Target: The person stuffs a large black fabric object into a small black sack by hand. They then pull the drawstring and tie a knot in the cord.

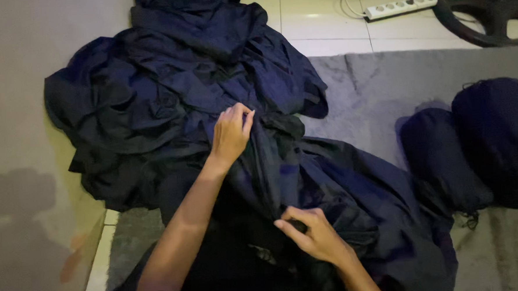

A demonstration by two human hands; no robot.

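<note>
Head view: we pinch crumpled dark navy cloth [170,103], left hand [230,135] fingers and right hand [312,235] fingers both closed on folds, over grey carpet [379,88], tiled floor [323,20] beyond.

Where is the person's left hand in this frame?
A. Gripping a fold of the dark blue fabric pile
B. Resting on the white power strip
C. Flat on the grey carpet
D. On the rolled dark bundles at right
A: the left hand pinches a raised fold of the dark blue fabric, far from the power strip.
</note>
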